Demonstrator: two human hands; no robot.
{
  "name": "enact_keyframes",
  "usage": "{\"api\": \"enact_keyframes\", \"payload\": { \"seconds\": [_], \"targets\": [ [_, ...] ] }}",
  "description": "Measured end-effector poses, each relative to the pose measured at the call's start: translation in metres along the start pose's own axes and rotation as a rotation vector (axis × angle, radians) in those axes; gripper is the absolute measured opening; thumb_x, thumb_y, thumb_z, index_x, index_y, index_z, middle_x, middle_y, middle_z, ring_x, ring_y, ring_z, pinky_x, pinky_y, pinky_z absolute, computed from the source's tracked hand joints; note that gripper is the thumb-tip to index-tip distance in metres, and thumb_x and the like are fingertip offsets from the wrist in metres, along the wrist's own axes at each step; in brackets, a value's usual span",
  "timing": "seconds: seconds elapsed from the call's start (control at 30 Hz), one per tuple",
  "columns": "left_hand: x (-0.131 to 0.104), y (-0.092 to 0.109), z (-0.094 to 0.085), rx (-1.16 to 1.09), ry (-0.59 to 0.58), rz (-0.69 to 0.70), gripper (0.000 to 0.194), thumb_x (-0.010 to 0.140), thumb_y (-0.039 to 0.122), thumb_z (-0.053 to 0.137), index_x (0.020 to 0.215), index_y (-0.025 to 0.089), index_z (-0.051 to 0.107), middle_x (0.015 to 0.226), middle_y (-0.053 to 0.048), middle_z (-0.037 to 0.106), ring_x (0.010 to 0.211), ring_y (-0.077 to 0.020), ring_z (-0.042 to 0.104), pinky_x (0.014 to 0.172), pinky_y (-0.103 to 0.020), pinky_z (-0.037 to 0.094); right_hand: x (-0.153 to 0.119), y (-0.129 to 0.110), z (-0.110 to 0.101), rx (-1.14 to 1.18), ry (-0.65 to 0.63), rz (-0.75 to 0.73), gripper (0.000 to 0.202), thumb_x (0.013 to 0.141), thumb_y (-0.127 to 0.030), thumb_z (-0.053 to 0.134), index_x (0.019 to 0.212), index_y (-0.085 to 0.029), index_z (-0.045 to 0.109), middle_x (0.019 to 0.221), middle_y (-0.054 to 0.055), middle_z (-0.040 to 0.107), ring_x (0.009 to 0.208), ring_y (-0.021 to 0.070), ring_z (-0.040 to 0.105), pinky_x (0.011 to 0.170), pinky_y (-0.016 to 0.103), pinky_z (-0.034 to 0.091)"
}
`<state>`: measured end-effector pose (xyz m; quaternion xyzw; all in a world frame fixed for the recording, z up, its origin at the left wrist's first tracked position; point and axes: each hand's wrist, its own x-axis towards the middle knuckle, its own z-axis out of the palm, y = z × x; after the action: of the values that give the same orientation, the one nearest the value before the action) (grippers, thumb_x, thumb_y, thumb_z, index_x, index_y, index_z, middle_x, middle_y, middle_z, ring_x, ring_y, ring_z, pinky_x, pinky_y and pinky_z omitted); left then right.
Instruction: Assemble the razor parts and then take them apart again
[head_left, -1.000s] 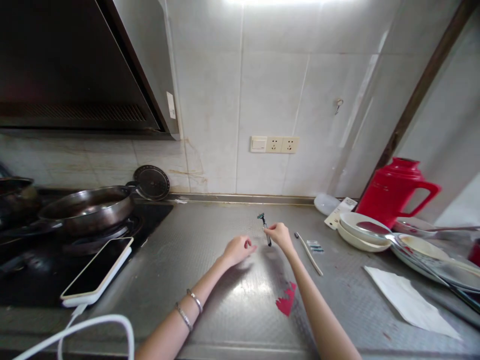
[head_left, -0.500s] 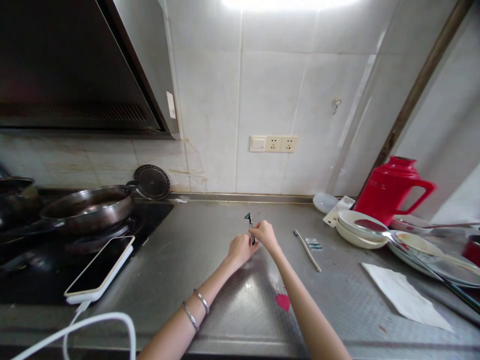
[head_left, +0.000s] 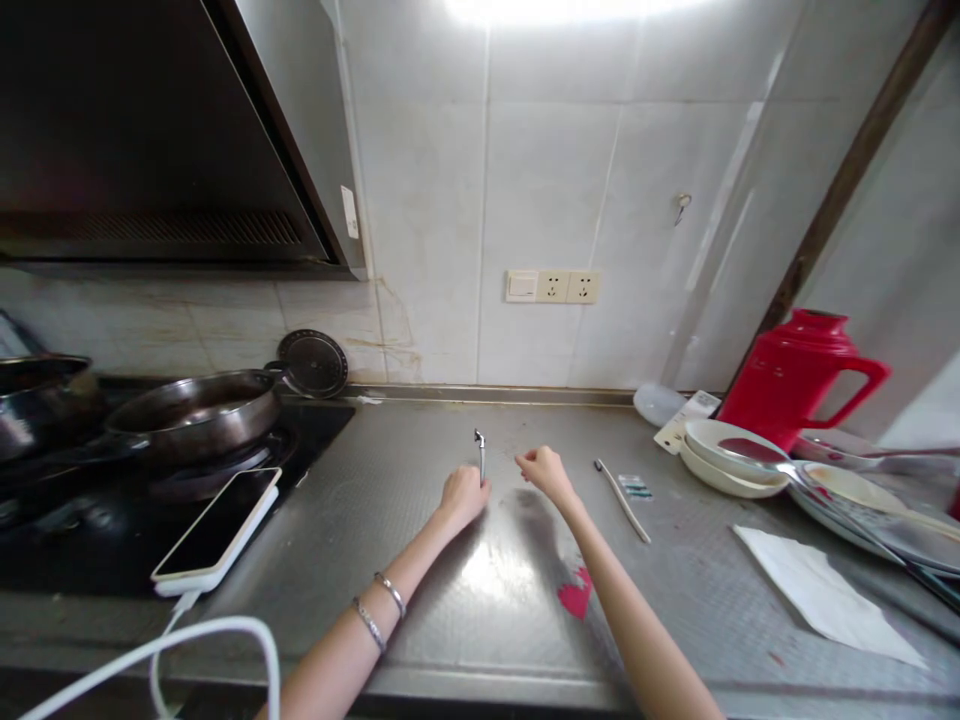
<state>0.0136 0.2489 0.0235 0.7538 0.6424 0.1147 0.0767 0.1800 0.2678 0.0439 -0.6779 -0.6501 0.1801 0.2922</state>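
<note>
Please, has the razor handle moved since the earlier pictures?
Yes, the razor handle moved left: at first it was under the wall switch; now, in the left hand, it is left of that line.

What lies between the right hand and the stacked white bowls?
In the head view, a slim, dark-tipped cream stick and a clear, teal-striped packet.

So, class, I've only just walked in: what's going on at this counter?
A person is handling a razor handle over the metal counter. The left hand grips it, its narrow top pointing up. The right hand hovers to the right, apart from it, fingers drawn together; whether they pinch something small is unclear. Beyond that hand lie a pale stick with a dark tip and a small clear pack.
</note>
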Motion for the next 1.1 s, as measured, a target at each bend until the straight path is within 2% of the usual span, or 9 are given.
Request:
{"api": "enact_keyframes", "payload": {
  "seconds": [0.2, 0.37, 0.5, 0.63, 0.73, 0.87, 1.1],
  "targets": [
    [0.003, -0.026, 0.004, 0.065, -0.040, -0.053, 0.034, 0.083, 0.027, 0.039, 0.092, 0.010, 0.067, 0.095, -0.017, 0.067, 0.088, -0.0219, 0.063, 0.071, -0.026, 0.045, -0.009, 0.064, -0.048, -0.200, 0.048, 0.067, 0.023, 0.072, -0.023, 0.048, 0.061, -0.013, 0.065, 0.061, 0.009, 0.066, 0.061, 0.0151, 0.059, 0.053, 0.019, 0.032],
    [0.004, -0.029, 0.004, 0.085, -0.044, -0.024, 0.031, 0.080, 0.029, 0.042, 0.090, 0.013, 0.067, 0.093, -0.016, 0.067, 0.088, -0.0241, 0.063, 0.070, -0.029, 0.045, -0.017, 0.112, -0.081, -0.342, 0.079, 0.097, 0.020, 0.073, -0.023, 0.050, 0.071, -0.014, 0.067, 0.071, 0.011, 0.068, 0.069, 0.0183, 0.061, 0.056, 0.021, 0.033],
    [0.005, -0.028, -0.002, 0.111, -0.066, 0.001, 0.028, 0.079, 0.029, 0.043, 0.085, 0.015, 0.067, 0.091, -0.015, 0.068, 0.088, -0.0256, 0.064, 0.070, -0.031, 0.046, -0.018, 0.140, -0.097, -0.393, 0.029, 0.158, 0.017, 0.071, -0.027, 0.055, 0.071, -0.014, 0.067, 0.070, 0.012, 0.067, 0.066, 0.0193, 0.062, 0.055, 0.022, 0.034],
    [0.005, -0.029, -0.008, 0.149, -0.086, 0.020, 0.028, 0.078, 0.033, 0.045, 0.081, 0.017, 0.067, 0.089, -0.014, 0.068, 0.088, -0.0261, 0.063, 0.073, -0.033, 0.046, -0.016, 0.153, -0.102, -0.398, -0.140, 0.200, 0.022, 0.073, -0.031, 0.054, 0.064, -0.013, 0.065, 0.058, 0.010, 0.064, 0.055, 0.0176, 0.060, 0.051, 0.023, 0.034],
    [0.007, -0.031, -0.011, 0.154, -0.095, 0.034, 0.031, 0.076, 0.040, 0.047, 0.079, 0.017, 0.067, 0.089, -0.014, 0.068, 0.087, -0.0274, 0.063, 0.072, -0.035, 0.046, -0.014, 0.156, -0.098, -0.410, -0.218, 0.213, 0.024, 0.075, -0.032, 0.052, 0.063, -0.014, 0.063, 0.059, 0.010, 0.064, 0.053, 0.0170, 0.059, 0.049, 0.022, 0.033],
    [0.012, -0.030, -0.009, 0.134, -0.096, 0.004, 0.040, 0.079, 0.047, 0.043, 0.084, 0.016, 0.067, 0.093, -0.015, 0.067, 0.090, -0.0268, 0.063, 0.075, -0.035, 0.046, -0.010, 0.156, -0.091, -0.485, -0.202, 0.187, 0.025, 0.077, -0.029, 0.051, 0.061, -0.014, 0.063, 0.067, 0.013, 0.066, 0.063, 0.0195, 0.062, 0.053, 0.023, 0.034],
    [0.023, -0.023, -0.003, 0.121, -0.090, -0.060, 0.039, 0.084, 0.038, 0.036, 0.094, 0.015, 0.065, 0.100, -0.015, 0.066, 0.092, -0.0248, 0.062, 0.074, -0.032, 0.046, -0.011, 0.157, -0.082, -0.544, -0.191, 0.067, 0.022, 0.078, -0.025, 0.048, 0.073, -0.011, 0.065, 0.081, 0.016, 0.067, 0.072, 0.0201, 0.062, 0.056, 0.024, 0.033]
  ]
}}
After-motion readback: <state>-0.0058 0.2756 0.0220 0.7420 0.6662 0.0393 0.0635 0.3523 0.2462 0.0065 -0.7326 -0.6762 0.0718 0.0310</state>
